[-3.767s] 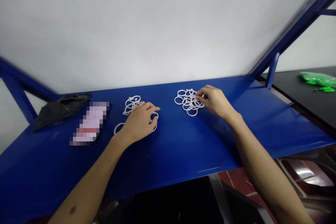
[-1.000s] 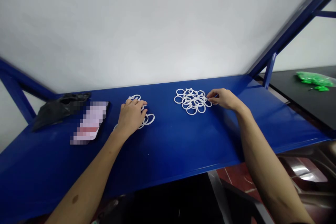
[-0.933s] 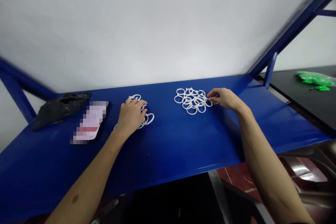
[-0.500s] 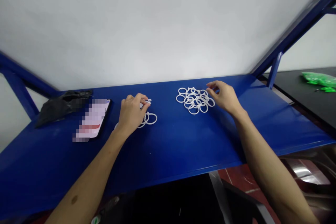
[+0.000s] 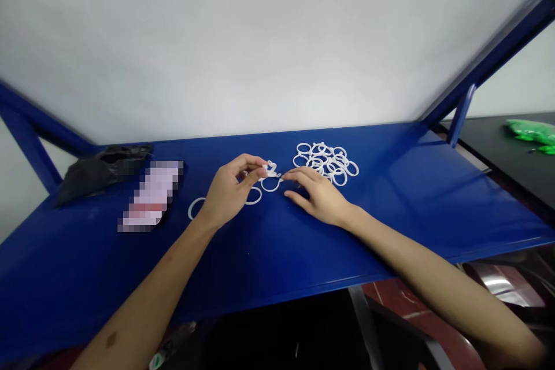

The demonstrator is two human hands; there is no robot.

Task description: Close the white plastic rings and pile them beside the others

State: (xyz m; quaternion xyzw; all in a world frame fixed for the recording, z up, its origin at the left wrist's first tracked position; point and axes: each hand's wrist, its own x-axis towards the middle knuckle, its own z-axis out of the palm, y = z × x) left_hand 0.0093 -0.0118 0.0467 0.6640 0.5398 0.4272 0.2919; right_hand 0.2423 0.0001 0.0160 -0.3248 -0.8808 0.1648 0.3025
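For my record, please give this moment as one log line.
left hand: pinching white rings | right hand: open, close to same rings, contact unclear | ring pile: on blue table, beyond right hand | black plastic bag: far left

Rings on table (wall behind), phone left, bag farther left
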